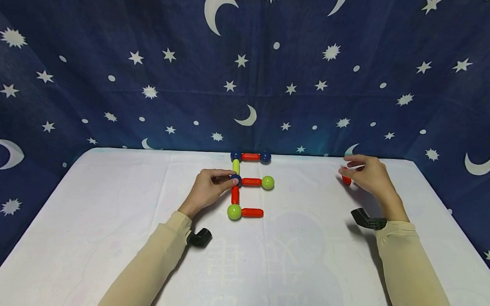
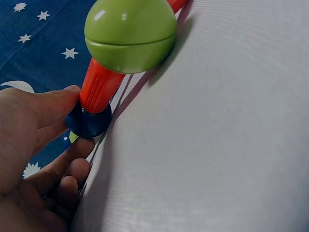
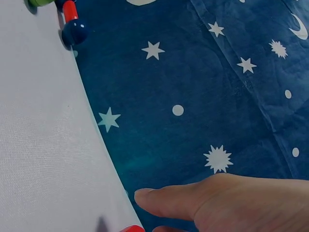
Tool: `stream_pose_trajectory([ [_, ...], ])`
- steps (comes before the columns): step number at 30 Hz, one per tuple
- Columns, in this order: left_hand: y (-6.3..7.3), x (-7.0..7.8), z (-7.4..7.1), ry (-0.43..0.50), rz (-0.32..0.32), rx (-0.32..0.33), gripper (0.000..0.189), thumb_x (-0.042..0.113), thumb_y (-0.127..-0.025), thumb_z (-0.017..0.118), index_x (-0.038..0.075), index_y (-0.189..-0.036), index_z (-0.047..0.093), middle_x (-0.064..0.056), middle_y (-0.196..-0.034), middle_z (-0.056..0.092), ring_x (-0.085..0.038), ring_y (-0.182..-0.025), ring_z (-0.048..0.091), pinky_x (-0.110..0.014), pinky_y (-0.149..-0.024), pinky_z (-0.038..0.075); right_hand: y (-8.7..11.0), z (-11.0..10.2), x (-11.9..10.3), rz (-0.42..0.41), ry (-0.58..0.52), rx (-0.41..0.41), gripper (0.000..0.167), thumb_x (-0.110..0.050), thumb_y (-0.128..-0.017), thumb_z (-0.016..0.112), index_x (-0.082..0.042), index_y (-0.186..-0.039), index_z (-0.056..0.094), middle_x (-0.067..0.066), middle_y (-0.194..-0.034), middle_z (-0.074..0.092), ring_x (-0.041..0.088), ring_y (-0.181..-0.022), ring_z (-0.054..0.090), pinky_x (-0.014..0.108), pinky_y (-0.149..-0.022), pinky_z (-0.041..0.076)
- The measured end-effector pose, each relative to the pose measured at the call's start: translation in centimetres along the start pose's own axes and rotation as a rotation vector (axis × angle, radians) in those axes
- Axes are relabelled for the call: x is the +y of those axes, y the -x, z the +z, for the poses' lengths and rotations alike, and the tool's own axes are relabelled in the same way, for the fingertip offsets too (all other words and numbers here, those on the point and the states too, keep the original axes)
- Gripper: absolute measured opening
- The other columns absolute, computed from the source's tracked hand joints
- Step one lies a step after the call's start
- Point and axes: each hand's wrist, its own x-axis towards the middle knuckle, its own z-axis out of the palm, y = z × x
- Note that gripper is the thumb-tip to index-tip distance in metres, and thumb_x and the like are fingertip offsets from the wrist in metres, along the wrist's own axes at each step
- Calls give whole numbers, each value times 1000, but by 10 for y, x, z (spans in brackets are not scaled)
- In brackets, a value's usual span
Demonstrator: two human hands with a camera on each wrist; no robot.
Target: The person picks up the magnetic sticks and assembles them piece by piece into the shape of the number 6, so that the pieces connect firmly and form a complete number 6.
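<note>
My left hand [image 1: 210, 188] pinches a dark blue ball [image 2: 89, 124] between thumb and fingers. That ball is the middle joint of an E-shaped figure of balls and rods on the table. A yellow-green rod [image 1: 236, 166] runs from it to an upper blue ball [image 1: 236, 156], and a red rod [image 1: 235, 195] to a lower green ball [image 1: 234, 211]. Its side red rod [image 1: 251, 182] ends in another green ball [image 1: 268, 182]. At the far right my right hand [image 1: 368, 175] holds a loose red rod [image 1: 346, 180], mostly cut off in the right wrist view.
The top arm is a red rod [image 1: 251, 157] ending in a blue ball [image 1: 265, 157] at the table's back edge. The lowest red rod [image 1: 252, 212] has a bare right end. Behind the white table [image 1: 297, 266] hangs a dark blue cloth [image 1: 274, 71] with stars and moons.
</note>
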Motion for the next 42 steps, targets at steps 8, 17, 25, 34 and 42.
stream_pose_trajectory([
  [8,0,0,0,-9,-5,-1,29,18,-92,78,6,-118,76,-8,-98,73,-23,-84,61,-32,-77,51,1,-2,0,-18,41,-32,53,-27,-93,75,4,-133,61,29,-126,62,44,-109,63,34,-75,49],
  [17,0,-1,1,-10,-6,-4,29,18,-92,77,6,-119,76,-8,-99,73,-23,-85,61,-32,-77,51,0,4,-1,-50,62,-60,51,-24,-91,76,4,-131,62,29,-126,62,44,-108,64,34,-74,49],
  [25,0,0,0,-2,-8,-7,30,17,-92,77,6,-119,76,-8,-99,73,-23,-85,61,-33,-77,51,-2,8,1,-97,77,-86,45,-18,-86,81,1,-124,68,24,-116,69,35,-98,67,31,-69,47],
  [34,0,1,0,-3,-9,-5,29,18,-92,77,6,-118,76,-9,-99,73,-23,-85,61,-32,-77,51,-2,14,-3,-60,0,-106,40,-14,-88,78,1,-125,69,22,-115,70,14,-85,64,27,-64,49],
  [42,1,1,0,0,-1,-5,29,18,-92,78,6,-118,76,-9,-102,73,-24,-87,62,-33,-78,52,-2,22,-17,-37,-313,-184,44,-4,-95,67,4,-138,59,27,-135,55,15,-100,58,21,-79,54],
])
